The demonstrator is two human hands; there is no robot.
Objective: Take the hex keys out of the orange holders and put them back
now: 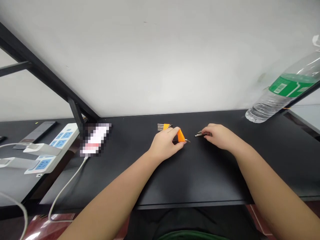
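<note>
My left hand (165, 141) is closed on an orange plastic hex key holder (181, 135), pinched upright between thumb and fingers just over the black table. A bent metal hex key (187, 141) sticks out from its lower right corner. Just behind the same hand lies a second orange holder (166, 126) with a row of several dark metal keys (160, 127), partly hidden by the knuckles. To the right, my right hand (217, 135) has its fingertips closed on a few loose hex keys (199, 134), whose ends point left. How many they are is unclear.
A large water bottle (287, 85) with a green label stands at the back right. On the left are a blurred-out phone (96, 140) on a white cable (66, 186), a power strip (56, 146) with plugs, and a black metal frame (50, 76). A white wall (162, 60) rises behind.
</note>
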